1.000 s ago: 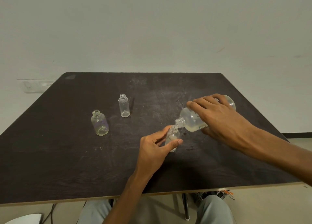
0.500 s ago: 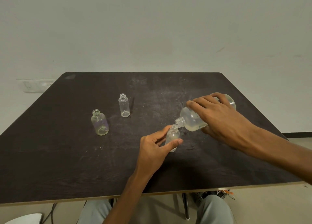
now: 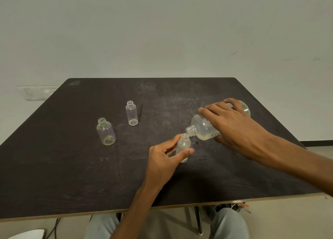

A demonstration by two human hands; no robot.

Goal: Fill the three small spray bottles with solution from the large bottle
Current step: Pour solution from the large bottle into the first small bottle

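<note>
Landmark: dark scuffed tabletop (image 3: 72, 166), viewed from the near edge.

Left of centre: squat clear plastic bottle (image 3: 106, 131), uncapped, upright, looks empty. Just right and farther back: slim clear plastic bottle (image 3: 131, 115), uncapped, upright, also apparently empty.

Centre: left hand (image 3: 163, 159) pinches a third small frosted bottle (image 3: 183, 148) between thumb and fingers, base on the tabletop.

Right of centre: right hand (image 3: 232, 125) wraps the large rounded translucent bottle (image 3: 203, 128), tipped so its mouth meets the small bottle's neck; pale liquid pools in the low side.

Judgement: small bottles are light and tip easily, so hold at mid-body. Wet plastic may be slippery. Large bottle shifts weight as liquid moves; grip around the belly.
</note>
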